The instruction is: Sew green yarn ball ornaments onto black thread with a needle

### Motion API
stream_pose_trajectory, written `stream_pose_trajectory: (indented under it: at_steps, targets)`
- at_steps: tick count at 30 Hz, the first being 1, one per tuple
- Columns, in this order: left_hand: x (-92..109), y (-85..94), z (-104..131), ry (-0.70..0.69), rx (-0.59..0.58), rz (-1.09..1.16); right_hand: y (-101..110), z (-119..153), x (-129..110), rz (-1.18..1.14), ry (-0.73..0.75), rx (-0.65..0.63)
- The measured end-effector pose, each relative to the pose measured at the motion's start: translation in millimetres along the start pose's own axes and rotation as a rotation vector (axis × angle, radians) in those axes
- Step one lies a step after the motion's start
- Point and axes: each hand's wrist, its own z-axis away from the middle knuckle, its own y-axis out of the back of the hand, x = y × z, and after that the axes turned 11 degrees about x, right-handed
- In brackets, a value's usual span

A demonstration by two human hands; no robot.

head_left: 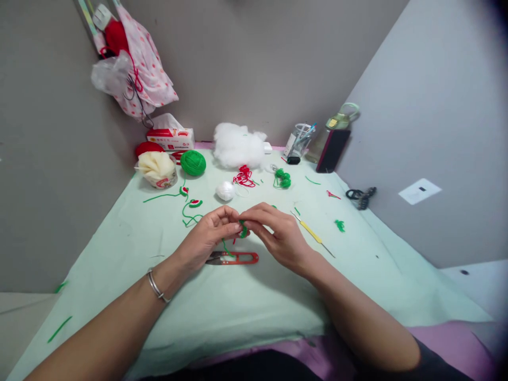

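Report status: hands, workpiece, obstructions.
Left hand and right hand pinching green yarn piece. Yarn tail below, overlapping orange-handled snips in view. Nothing else close.

A pale green cloth-covered table (278, 296) carries orange snips (235, 262), with a yellow hook (310, 231) to their right. White stuffing (238, 146) lies at the far side.
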Motion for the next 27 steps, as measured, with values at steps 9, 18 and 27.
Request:
stream_pose_trajectory:
  at_steps: [9,18,27]
  targets:
    - [-7,0.9,-3,0.011,0.044,-0.064,-6,7,1,0.468,0.348,0.062]
    - [-6,-0.5,-2,-0.041,0.026,-0.14,-13,9,5,0.175,0.216,0.137]
    - [-11,0.8,-5,-0.013,0.035,-0.171,-21,6,-4,-0.154,-0.011,0.202]
